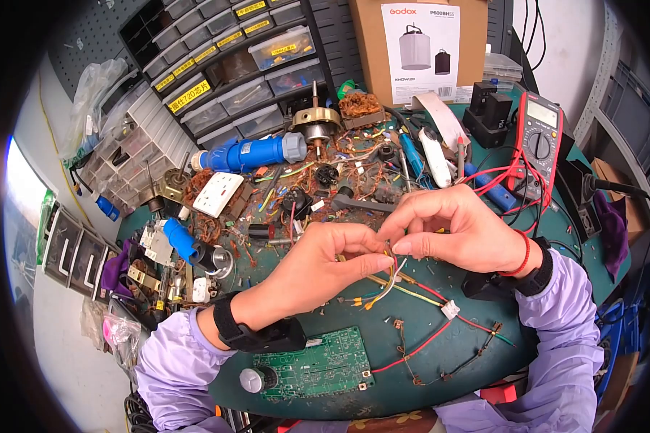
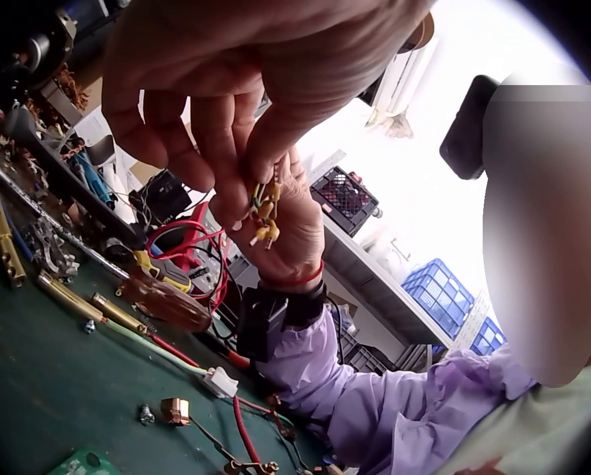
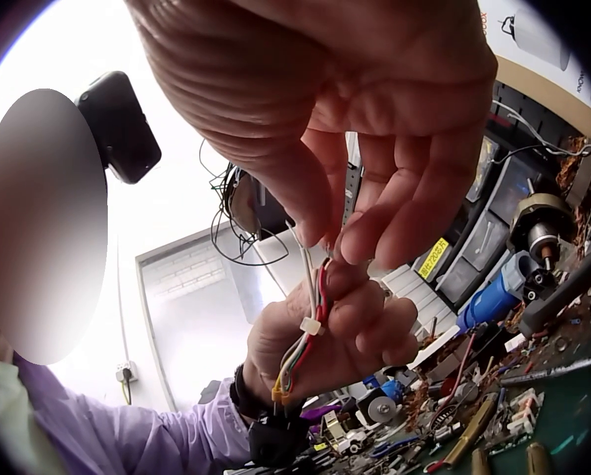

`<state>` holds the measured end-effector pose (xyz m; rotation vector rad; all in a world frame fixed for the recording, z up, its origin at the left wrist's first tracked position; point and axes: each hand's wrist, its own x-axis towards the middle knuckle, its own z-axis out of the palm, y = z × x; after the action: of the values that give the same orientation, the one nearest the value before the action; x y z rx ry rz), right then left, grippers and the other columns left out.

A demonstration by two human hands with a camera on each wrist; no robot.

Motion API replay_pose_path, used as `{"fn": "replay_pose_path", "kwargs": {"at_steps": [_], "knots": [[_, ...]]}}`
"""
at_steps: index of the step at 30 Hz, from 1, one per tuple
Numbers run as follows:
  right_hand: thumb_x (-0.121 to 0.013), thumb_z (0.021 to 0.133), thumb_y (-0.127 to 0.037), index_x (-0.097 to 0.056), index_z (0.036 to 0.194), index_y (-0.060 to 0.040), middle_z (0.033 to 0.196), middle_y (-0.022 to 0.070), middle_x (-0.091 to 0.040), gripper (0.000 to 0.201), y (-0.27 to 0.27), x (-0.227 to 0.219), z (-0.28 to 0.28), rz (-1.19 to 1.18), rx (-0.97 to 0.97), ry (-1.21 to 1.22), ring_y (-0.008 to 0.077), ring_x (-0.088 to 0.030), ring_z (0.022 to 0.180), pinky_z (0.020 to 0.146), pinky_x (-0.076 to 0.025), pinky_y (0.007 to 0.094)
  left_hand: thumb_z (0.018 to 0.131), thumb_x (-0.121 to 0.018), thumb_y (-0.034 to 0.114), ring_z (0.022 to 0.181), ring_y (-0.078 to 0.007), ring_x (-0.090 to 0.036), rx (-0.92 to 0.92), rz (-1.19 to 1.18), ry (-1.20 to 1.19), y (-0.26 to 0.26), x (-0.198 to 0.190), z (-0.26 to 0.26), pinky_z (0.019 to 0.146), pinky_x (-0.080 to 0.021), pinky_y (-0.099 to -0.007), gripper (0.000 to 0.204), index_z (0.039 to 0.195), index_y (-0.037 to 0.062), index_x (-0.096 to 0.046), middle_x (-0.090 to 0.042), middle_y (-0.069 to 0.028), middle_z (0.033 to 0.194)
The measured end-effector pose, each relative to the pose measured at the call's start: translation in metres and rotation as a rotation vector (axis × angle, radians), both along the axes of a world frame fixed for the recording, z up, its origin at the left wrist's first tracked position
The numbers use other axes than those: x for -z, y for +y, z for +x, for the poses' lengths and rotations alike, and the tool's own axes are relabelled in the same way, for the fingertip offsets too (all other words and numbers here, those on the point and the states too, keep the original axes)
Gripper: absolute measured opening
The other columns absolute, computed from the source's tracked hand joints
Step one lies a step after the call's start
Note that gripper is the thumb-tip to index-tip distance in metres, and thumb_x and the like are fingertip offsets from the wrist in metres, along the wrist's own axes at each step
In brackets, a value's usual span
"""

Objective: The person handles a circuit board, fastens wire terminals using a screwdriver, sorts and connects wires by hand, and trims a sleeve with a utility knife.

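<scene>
Both hands meet over the bench around a small bundle of thin coloured wires (image 1: pixel 390 277). My left hand (image 1: pixel 325 260) pinches the bundle between thumb and fingers. My right hand (image 1: pixel 451 225) has thumb and fingertips closed on the upper end of the wires. In the right wrist view, red, white and dark strands pass through a small white band (image 3: pixel 311 326), down to yellow-tipped ends (image 3: pixel 280 394). The left wrist view shows those yellow ends (image 2: pixel 266 234) hanging below the left fingertips. Fingers hide the part of the bundle between the hands.
A green circuit board (image 1: pixel 321 364) lies in front, beside red and yellow-green leads with a white connector (image 1: pixel 450 309). Behind are scrap wire and parts, a blue plug (image 1: pixel 249 153), a red multimeter (image 1: pixel 540 137), drawers (image 1: pixel 245 94) and a cardboard box (image 1: pixel 473 43).
</scene>
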<state>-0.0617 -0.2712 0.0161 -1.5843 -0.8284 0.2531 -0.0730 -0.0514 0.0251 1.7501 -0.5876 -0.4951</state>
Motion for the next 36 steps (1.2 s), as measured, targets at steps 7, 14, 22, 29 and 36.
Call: {"fn": "replay_pose_path", "kwargs": {"at_steps": [7,14,22,29,36], "knots": [[-0.067,0.084,-0.002,-0.066,0.101,-0.0008,0.09,0.0015,-0.066,0.017,0.0,0.0,-0.001,-0.036,-0.037,-0.039,0.0025,-0.055,0.071,0.059,-0.044,0.0195,0.09,-0.063,0.011,0.078,-0.0037,-0.056,0.067,0.049,0.021,-0.001,0.002,0.001,0.07,-0.047,-0.0227,0.012,0.094,-0.0006,-0.065,-0.066,-0.001,0.084],[-0.067,0.083,-0.007,-0.065,0.089,-0.0022,0.08,0.0037,-0.065,0.008,0.002,-0.002,-0.002,-0.137,0.054,-0.2,0.0087,-0.057,0.065,0.056,-0.044,0.0245,0.091,-0.063,0.014,0.077,-0.0026,-0.053,0.095,0.048,0.044,-0.001,0.006,0.002,0.069,-0.045,-0.0225,0.014,0.093,0.0001,-0.063,-0.063,0.0005,0.081],[-0.065,0.084,-0.008,-0.064,0.089,-0.0035,0.072,0.0077,-0.063,0.007,0.004,-0.003,-0.006,-0.202,0.108,-0.287,0.0169,-0.059,0.061,0.056,-0.045,0.0302,0.092,-0.062,0.013,0.074,-0.0031,-0.051,0.114,0.089,0.027,0.0,0.005,0.003,0.066,-0.043,-0.0222,0.013,0.09,0.0005,-0.061,-0.06,0.002,0.078],[-0.062,0.086,-0.011,-0.058,0.086,-0.0044,0.073,0.0139,-0.061,0.008,0.006,-0.008,-0.01,-0.332,0.186,-0.331,0.0343,-0.061,0.069,0.058,-0.045,0.0396,0.092,-0.061,0.012,0.072,-0.0042,-0.052,0.106,0.055,0.049,0.001,0.003,0.004,0.065,-0.043,-0.0225,0.013,0.087,0.0008,-0.058,-0.058,0.0019,0.077],[-0.063,0.083,-0.011,-0.057,0.085,-0.0047,0.076,0.0143,-0.062,0.008,0.007,-0.005,-0.012,-0.444,0.244,-0.465,0.0359,-0.061,0.073,0.059,-0.045,0.0427,0.093,-0.061,0.013,0.074,-0.0032,-0.052,0.096,0.179,-0.06,0.002,0.0,0.003,0.065,-0.042,-0.0219,0.013,0.088,0.0016,-0.058,-0.059,0.0028,0.078]]}}
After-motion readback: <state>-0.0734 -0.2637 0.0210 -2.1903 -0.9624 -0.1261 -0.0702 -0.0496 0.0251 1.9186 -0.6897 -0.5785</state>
